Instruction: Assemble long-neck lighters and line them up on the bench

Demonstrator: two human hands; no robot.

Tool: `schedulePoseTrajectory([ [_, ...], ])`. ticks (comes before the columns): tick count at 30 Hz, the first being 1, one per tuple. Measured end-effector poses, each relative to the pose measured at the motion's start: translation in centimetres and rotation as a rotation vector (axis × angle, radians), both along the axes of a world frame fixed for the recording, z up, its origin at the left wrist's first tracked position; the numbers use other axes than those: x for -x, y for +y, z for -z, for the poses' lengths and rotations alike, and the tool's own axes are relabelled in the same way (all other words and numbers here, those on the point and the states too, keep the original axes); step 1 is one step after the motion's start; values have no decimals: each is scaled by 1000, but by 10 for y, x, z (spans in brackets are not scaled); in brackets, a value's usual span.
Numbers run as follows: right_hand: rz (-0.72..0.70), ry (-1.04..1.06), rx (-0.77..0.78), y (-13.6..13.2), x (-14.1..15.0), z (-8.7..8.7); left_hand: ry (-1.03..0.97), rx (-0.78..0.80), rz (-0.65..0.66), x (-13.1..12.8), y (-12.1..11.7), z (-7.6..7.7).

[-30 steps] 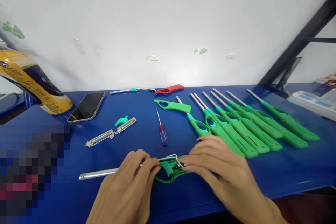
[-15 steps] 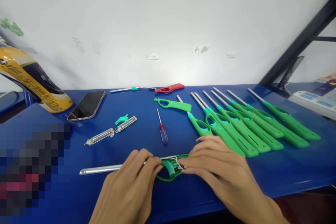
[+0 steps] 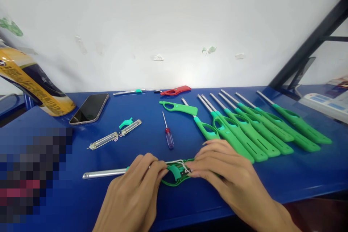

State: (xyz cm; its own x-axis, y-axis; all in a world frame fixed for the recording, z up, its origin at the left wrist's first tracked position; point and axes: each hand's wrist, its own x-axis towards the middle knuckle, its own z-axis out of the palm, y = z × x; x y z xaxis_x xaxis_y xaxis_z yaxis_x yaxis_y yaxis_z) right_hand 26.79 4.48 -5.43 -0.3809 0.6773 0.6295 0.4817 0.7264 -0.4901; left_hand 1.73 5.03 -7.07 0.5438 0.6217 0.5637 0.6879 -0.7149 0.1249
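Observation:
Low in the view lies an opened green gas lighter (image 3: 174,182) with a long metal tube (image 3: 104,173) pointing left. Its inside shows a teal trigger (image 3: 174,172) and a thin white wire (image 3: 178,161). My left hand (image 3: 133,192) is closed around the part between tube and trigger. The fingers of my right hand (image 3: 225,174) are pinched at the wire and the handle end, which they mostly hide. Behind the lighter lies a screwdriver (image 3: 169,136) with a red and purple handle, touched by neither hand.
Several green lighters (image 3: 261,130) lie in a row at right. A green half-shell (image 3: 179,108), a red half-shell (image 3: 176,90) and a metal tube (image 3: 126,92) lie at the back. Clear fuel tanks (image 3: 104,140), a teal trigger (image 3: 125,123), a phone (image 3: 89,108) and a yellow bottle (image 3: 38,79) are left.
Both hands keep their hold on the lighter. My right fingertips have shifted very slightly at the white wire; the other things lie as before.

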Motion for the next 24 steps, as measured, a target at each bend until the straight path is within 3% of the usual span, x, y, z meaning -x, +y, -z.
schedulePoseTrajectory([
  [24, 67, -31, -12, -2, 1, 1, 5, -19, -17, -1, -2, -1],
])
